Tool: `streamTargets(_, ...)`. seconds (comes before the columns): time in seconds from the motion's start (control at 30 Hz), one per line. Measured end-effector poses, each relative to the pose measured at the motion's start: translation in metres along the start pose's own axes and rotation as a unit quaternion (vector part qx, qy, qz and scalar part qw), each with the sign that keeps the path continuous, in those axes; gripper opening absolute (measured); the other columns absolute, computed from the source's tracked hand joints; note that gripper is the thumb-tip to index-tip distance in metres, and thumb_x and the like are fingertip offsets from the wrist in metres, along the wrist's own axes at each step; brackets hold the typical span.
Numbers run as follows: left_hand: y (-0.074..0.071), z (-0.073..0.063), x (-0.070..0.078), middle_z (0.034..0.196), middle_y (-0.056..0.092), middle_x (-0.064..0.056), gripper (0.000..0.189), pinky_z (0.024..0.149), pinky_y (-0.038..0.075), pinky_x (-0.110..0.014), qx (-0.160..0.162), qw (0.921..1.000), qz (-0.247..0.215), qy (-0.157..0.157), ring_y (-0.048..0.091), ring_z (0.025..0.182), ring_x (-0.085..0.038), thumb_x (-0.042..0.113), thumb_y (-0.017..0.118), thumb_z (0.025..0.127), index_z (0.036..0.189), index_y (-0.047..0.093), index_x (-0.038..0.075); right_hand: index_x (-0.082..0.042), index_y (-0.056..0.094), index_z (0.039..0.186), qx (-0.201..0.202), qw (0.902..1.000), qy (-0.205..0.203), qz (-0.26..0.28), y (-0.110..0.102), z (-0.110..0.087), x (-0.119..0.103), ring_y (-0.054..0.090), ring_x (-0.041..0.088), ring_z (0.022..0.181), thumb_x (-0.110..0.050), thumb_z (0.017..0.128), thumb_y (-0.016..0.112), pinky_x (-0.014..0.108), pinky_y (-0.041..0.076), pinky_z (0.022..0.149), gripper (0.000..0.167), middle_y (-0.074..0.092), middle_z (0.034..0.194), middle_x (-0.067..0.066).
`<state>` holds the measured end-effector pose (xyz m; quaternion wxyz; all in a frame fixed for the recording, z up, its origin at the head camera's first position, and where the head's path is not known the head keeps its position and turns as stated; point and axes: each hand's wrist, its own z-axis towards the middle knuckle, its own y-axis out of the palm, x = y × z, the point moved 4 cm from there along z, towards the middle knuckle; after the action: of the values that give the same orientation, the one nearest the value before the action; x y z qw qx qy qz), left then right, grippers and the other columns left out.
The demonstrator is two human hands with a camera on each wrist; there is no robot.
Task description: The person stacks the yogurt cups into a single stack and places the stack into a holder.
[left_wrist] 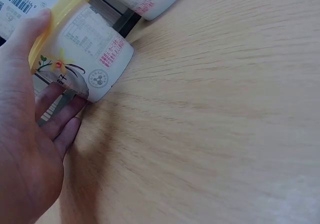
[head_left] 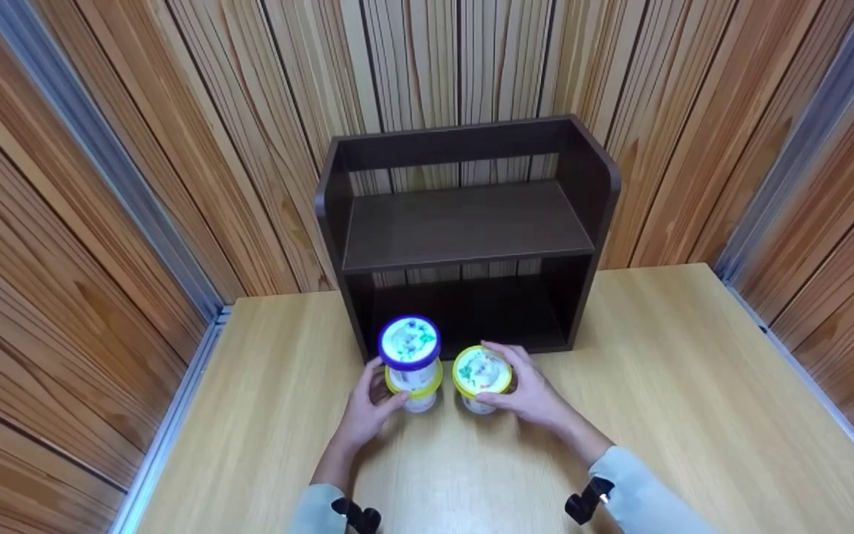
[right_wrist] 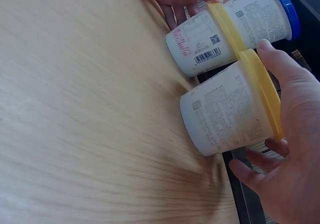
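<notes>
Two white tubs stand stacked on the table just before the shelf. The lower tub [left_wrist: 95, 44] has a yellow lid and a flower print; the upper tub [head_left: 410, 345] has a blue lid. My left hand [head_left: 368, 411] grips the lower tub, its thumb at the yellow rim and its fingers round the side. To the right stands another yellow-lidded tub [right_wrist: 227, 111], upright on the table. Holding it from the right is my right hand [head_left: 531, 393], with the thumb against the lid's rim. In the head view a narrow gap separates this tub from the stack.
Behind the tubs stands a dark brown two-level shelf [head_left: 464, 226] with raised sides. It rests on the light wood table [head_left: 249, 445]. Wood-panelled walls [head_left: 101, 259] enclose the back and both sides. A dark band with a small device [head_left: 356, 515] sits on each wrist.
</notes>
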<state>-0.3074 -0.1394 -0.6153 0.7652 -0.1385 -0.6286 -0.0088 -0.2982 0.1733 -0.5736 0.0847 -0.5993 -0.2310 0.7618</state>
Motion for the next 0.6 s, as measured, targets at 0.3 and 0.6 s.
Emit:
streamTargets(0.3,0.001,-0.001,0.001,0.157,0.063,-0.030,0.076,0.131,0.048,-0.060,0.006,0.9999,0.000,-0.010,0.059,0.152,-0.048,0.010,0.079,0.104,0.167,0.039,0.000,-0.011,0.065,0.152,-0.020,0.9997,0.011,0.005,-0.002,-0.003,0.002,0.056,0.036,0.146,-0.026,0.093,0.095,0.054,0.043,0.129,0.067,0.059,0.153,0.017)
streamTargets(0.6,-0.002,0.004,-0.012,0.155,0.064,-0.031,0.078,0.125,0.055,-0.058,-0.005,0.9994,0.002,0.036,0.064,0.148,-0.047,0.020,0.081,0.105,0.167,0.038,0.000,-0.010,0.066,0.151,-0.015,0.9999,0.003,-0.002,-0.002,-0.002,0.003,0.058,0.036,0.144,-0.026,0.093,0.095,0.049,0.045,0.127,0.066,0.061,0.149,0.017)
